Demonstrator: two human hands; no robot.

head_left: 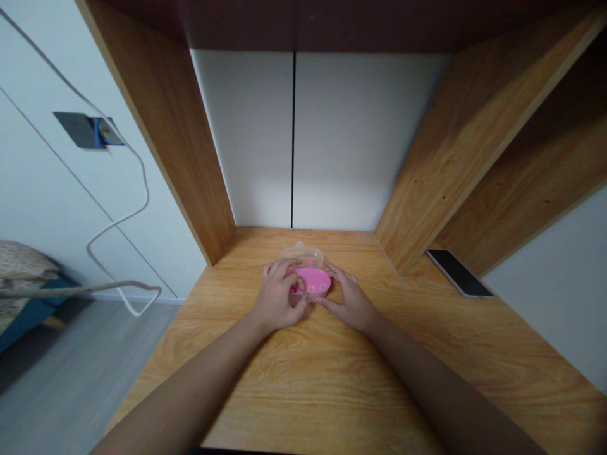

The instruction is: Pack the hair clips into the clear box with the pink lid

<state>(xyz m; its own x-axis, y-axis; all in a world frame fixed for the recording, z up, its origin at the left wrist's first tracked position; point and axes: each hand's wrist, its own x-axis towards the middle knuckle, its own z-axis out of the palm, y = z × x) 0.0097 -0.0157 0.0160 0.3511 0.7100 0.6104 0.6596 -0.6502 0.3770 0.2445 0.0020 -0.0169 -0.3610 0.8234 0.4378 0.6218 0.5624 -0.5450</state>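
A small oval pink case sits on the wooden desk between my two hands. Its clear lid stands open at the far side. My right hand grips the case's right end, fingers at the back corner and thumb at the front edge. My left hand is over the left end, its fingers curled in a pinch. A small dark pink spot shows at those fingertips; what it is I cannot make out. The left part of the case is hidden under this hand.
A dark-screened phone lies at the right, by an upright wooden panel. Another panel rises at the left, with a shelf overhead. A white cable hangs past an open wall socket. Fabric bedding shows at far left.
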